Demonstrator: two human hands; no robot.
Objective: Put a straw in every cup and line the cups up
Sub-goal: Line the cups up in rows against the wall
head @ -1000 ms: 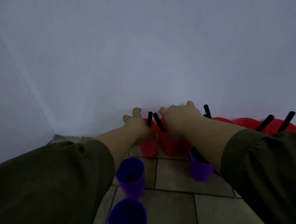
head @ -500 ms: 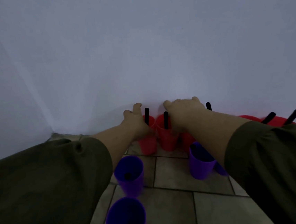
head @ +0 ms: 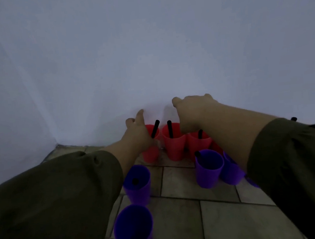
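Three red cups stand side by side against the wall: the left red cup (head: 150, 152), the middle red cup (head: 174, 146) and the third red cup (head: 200, 142). Each holds a black straw (head: 155, 129). My left hand (head: 137, 133) lies over the left cup's near rim, fingers stretched toward the wall. My right hand (head: 192, 114) hovers above the middle and third cups and holds nothing. Purple cups stand nearer: one (head: 138, 184) shows a straw end inside, another (head: 209, 169) has a straw at its rim, and a third (head: 133, 230) is closest.
A white wall (head: 146, 53) rises right behind the red cups, with a corner at the left. The floor is grey tile (head: 178, 183). More purple cups (head: 232, 171) sit under my right forearm, and a straw tip (head: 293, 119) shows over the right sleeve.
Both hands were wrapped around the red cups and have lifted off them. The cups now stand closer together by the wall, with their straws more upright.
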